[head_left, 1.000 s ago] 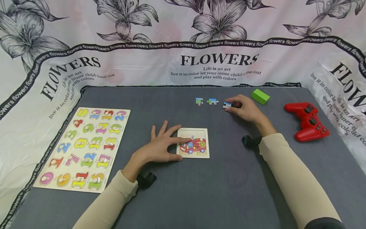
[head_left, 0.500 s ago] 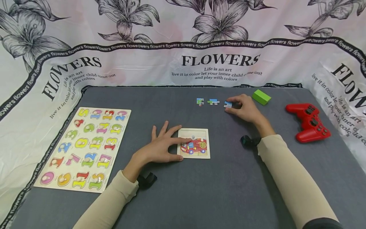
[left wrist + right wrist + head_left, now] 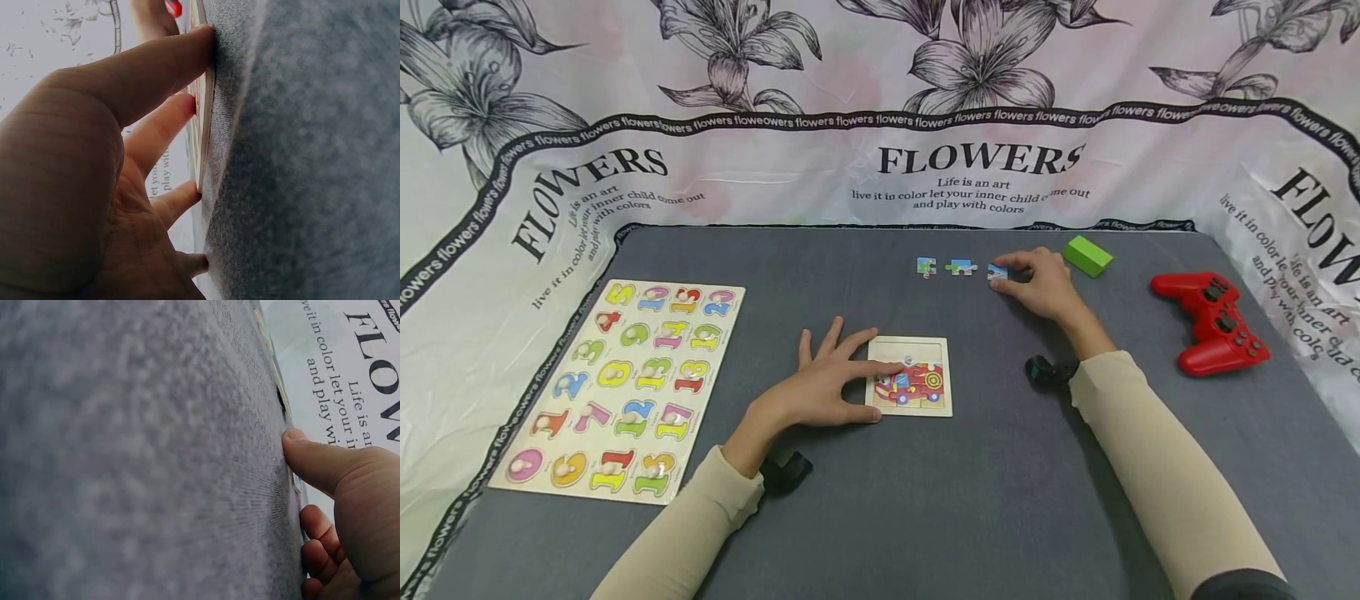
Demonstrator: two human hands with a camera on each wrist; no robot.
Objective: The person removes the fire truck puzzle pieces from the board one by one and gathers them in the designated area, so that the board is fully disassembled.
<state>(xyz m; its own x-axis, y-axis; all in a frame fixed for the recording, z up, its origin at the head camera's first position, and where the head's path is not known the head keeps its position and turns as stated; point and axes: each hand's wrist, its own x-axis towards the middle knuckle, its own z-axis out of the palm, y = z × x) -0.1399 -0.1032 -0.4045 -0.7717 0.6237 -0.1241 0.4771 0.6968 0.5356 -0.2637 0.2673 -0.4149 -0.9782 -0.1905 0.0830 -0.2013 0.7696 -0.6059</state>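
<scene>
My left hand (image 3: 820,390) lies with spread fingers at the left side of a small wooden jigsaw board (image 3: 946,392) in the middle of the table. Its index fingertip touches the red truck picture (image 3: 921,383), and the thumb is against the board's near left edge. The upper strip of the board shows bare wood. Farther back, my right hand (image 3: 1047,285) pinches a small blue jigsaw piece (image 3: 997,272) between thumb and fingers, at the table surface. Left of it lie two more pieces, a blue-green one (image 3: 961,267) and a smaller one (image 3: 927,265).
A large number puzzle board (image 3: 625,392) with knobbed digits lies at the left. Behind the right hand sits a green block (image 3: 1087,256). A red game controller (image 3: 1210,323) is at the right. Printed flower cloth (image 3: 775,171) rises behind the table.
My right wrist and forearm have swung slightly left, while the fingertips stay at the blue piece, which has turned a little. My left hand keeps its place on the board.
</scene>
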